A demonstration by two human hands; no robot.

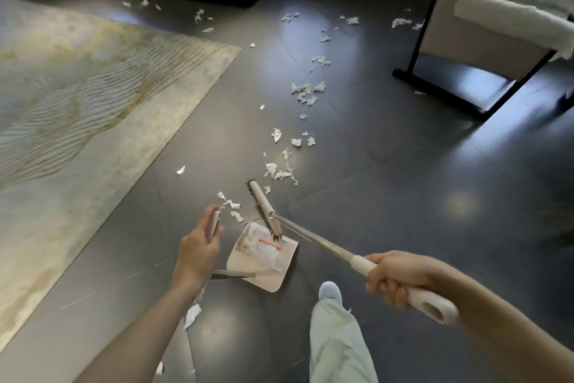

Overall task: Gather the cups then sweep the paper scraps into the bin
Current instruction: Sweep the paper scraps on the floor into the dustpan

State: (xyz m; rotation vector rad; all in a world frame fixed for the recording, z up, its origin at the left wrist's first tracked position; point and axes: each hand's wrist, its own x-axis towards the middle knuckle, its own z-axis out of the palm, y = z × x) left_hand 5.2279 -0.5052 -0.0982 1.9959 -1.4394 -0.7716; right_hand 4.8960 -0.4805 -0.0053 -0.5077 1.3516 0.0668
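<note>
Many torn white paper scraps (279, 170) remain: right hand (393, 278) gripping the white long-handled broom (261, 201), left hand (195, 250) apparently holding the pale plastic dustpan (267, 277) by its stem, I'd sweep short, low strokes.

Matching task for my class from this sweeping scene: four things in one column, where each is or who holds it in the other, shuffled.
Things: 1 broom; 2 dustpan; 3 rug; 4 paper scraps.
Places: a at the left; b gripped by the right hand; c strewn across the dark floor; d handle in the left hand.
Pairs: 1-b; 2-d; 3-a; 4-c.
</note>
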